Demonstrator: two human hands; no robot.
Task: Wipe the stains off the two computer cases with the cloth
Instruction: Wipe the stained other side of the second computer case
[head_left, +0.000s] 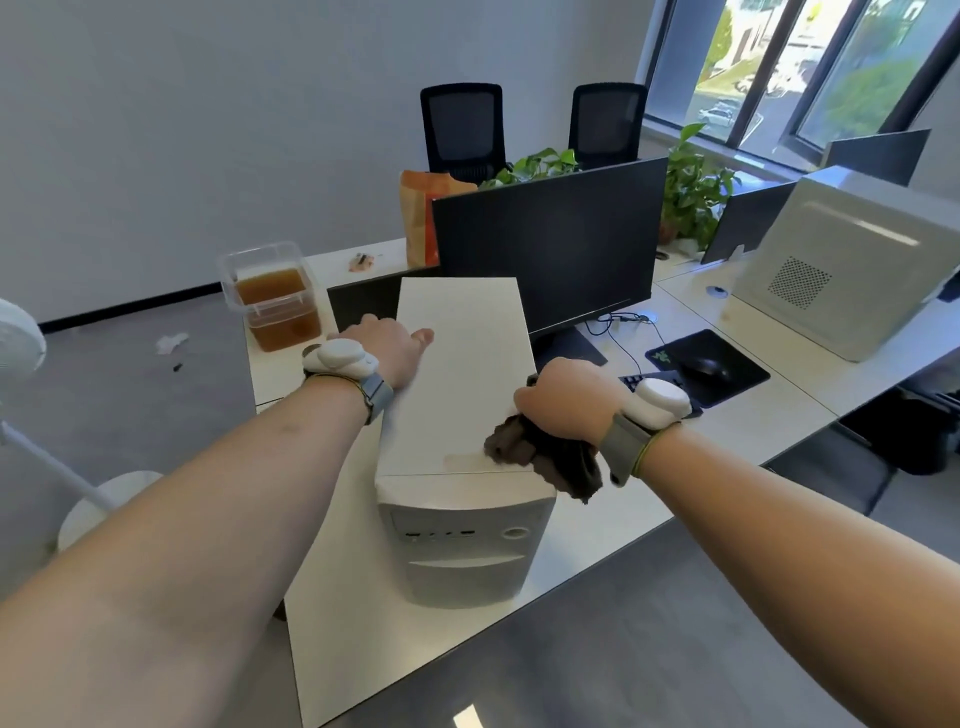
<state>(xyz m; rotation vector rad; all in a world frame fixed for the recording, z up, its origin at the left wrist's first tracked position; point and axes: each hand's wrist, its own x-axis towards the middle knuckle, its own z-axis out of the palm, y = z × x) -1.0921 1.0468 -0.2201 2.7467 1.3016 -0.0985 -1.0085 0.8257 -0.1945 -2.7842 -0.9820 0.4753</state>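
Note:
A white computer case (460, 374) stands upright on the white desk (358, 623) right in front of me. My right hand (569, 397) grips a bunched dark brown cloth (540, 454) and presses it on the case's top near the front right corner, beside a pale smear (465, 460). My left hand (387, 348) rests on the left edge of the top, thumb on the top panel, fingers hidden over the side. A second white case (852, 270) stands on the desk at the far right.
A black monitor (545, 254) stands just behind the near case, with a keyboard, mouse (704, 366) and black mat to its right. Stacked clear tubs of brown liquid (275, 301) sit at the desk's left end. A white fan stand (88, 499) is on the floor at left.

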